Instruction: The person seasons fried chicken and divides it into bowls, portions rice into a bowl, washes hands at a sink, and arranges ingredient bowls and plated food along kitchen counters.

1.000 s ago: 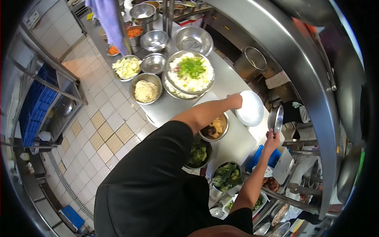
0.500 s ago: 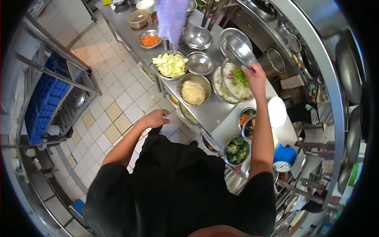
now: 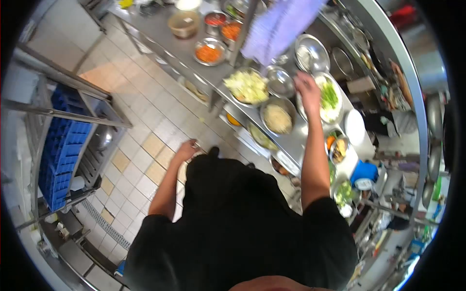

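My right hand (image 3: 308, 92) reaches over the steel table, its fingers loosely bent and slightly blurred. Nothing shows in its grasp. On one side of it is a small steel bowl (image 3: 280, 82); on the other, a large bowl of white food topped with chopped greens (image 3: 330, 97). Just beyond the fingers stands a larger steel bowl (image 3: 318, 56) with something pale inside. Noodles (image 3: 277, 119) fill a bowl near the table edge, beside a bowl heaped with cut cabbage (image 3: 246, 86). My left hand (image 3: 187, 149) hangs above the tiled floor, fingers loosely apart, holding nothing.
Shredded carrot (image 3: 208, 53) and a brown tub (image 3: 184, 24) stand toward the far end. A purple cloth (image 3: 284, 29) hangs over the table, hiding part of it. White plates (image 3: 355, 127) sit at the right edge. Blue crates (image 3: 63, 145) fill a rack at left.
My right hand has let go of the tilted steel bowl and moved back slightly. The view has shifted, so the table sits further right. My left hand is still empty.
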Motion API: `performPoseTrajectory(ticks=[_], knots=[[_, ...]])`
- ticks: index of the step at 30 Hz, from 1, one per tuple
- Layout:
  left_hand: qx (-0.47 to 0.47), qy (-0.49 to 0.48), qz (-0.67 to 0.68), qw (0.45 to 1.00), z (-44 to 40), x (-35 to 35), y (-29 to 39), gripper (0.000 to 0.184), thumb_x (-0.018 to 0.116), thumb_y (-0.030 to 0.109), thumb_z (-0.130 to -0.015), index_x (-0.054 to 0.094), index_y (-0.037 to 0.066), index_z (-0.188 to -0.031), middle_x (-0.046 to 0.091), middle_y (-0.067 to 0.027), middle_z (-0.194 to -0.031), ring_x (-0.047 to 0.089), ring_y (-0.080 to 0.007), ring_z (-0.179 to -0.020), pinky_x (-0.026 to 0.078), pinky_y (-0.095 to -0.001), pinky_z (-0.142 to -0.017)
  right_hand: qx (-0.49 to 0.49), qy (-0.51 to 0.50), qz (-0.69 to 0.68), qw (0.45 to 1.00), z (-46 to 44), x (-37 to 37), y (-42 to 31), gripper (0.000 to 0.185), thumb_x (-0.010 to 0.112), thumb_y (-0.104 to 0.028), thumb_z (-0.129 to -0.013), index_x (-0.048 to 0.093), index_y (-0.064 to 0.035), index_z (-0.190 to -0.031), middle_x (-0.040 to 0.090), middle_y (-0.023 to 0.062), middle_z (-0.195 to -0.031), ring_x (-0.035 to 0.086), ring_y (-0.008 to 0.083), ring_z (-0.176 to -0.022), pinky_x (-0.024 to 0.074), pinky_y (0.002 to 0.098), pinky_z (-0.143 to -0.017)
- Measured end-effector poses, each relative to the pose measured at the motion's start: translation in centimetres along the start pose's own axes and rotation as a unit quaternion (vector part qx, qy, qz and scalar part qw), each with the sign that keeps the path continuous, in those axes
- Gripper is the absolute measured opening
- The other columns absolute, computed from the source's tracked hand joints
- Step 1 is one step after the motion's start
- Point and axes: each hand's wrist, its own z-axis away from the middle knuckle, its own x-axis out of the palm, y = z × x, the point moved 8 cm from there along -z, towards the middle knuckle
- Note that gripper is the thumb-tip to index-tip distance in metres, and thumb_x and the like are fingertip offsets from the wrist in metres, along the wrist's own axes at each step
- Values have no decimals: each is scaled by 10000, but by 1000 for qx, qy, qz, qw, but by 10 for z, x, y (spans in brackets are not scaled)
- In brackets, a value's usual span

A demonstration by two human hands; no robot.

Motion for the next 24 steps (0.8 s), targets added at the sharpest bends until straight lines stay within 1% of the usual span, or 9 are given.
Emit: performPoseTrajectory(ticks=[3, 8, 10, 12, 14, 15, 17, 22, 24], knots=[[-8, -55, -13, 998, -7, -3, 2, 594, 656, 357, -770, 549, -35, -1204, 640, -239, -1034, 623, -333, -989, 494, -376, -857, 150, 27, -100, 983, 85, -8, 25, 261, 625, -215, -888, 625, 4, -1029, 609, 11, -731, 529, 86, -648, 424, 230, -589], [-32, -43, -4, 999, -34, -4, -64, 459, 640, 353, -775, 650, -10, -1055, 648, -239, -991, 627, -359, -955, 499, -392, -821, 195, 0, -54, 979, 208, -11, 108, 118, 576, -136, -899, 618, -28, -878, 581, 14, -680, 540, 105, -597, 438, 237, -563], [10, -61, -64, 996, -69, 33, -177, 418, 634, 373, -764, 678, 27, -994, 659, -215, -963, 637, -356, -916, 504, -399, -782, 249, -29, -7, 968, 248, -4, 136, 134, 589, -139, -887, 630, -13, -908, 601, 36, -675, 550, 121, -542, 451, 264, -505], [-133, -29, -184, 974, -50, 20, -225, 392, 677, 344, -787, 667, -47, -813, 667, -185, -745, 661, -256, -652, 518, -388, -595, 238, -50, 169, 955, 269, 0, 130, 179, 622, -128, -842, 645, 19, -940, 625, 78, -674, 560, 151, -492, 463, 287, -458], [-195, -58, -144, 968, -31, 18, -244, 383, 696, 346, -780, 669, -35, -756, 638, -157, -653, 644, -235, -576, 499, -386, -520, 240, -45, 124, 962, 304, -7, 213, 231, 641, -115, -793, 654, 43, -960, 644, 128, -708, 583, 168, -493, 481, 286, -453], [-222, -71, -132, 963, -22, 19, -254, 379, 703, 344, -778, 669, -31, -735, 627, -146, -620, 636, -229, -544, 490, -388, -489, 162, -75, 183, 967, 300, -3, 185, 244, 655, -110, -755, 657, 56, -934, 649, 154, -733, 600, 186, -493, 491, 289, -451], [-220, -89, -156, 959, -21, 17, -259, 326, 697, 301, -798, 666, -23, -776, 636, -145, -674, 644, -236, -562, 481, -393, -466, 210, -92, 151, 962, 300, 4, 170, 259, 664, -122, -752, 654, 64, -931, 654, 165, -762, 617, 193, -516, 499, 302, -466], [-338, -14, 268, 902, -14, 8, -247, 277, 632, 276, -843, 626, 55, -1009, 630, -75, -891, 646, -249, -742, 470, -419, -612, 243, -210, 102, 942, 280, 30, 172, 301, 676, -154, -771, 634, 71, -967, 657, 172, -812, 648, 199, -578, 514, 304, -530], [-258, 39, 333, 906, -48, -22, -213, 258, 617, 257, -833, 631, 75, -1015, 625, -72, -879, 632, -241, -763, 462, -416, -628, 269, -301, 138, 904, 262, 43, 153, 313, 679, -200, -798, 630, 48, -982, 662, 145, -825, 656, 194, -605, 518, 306, -564]])
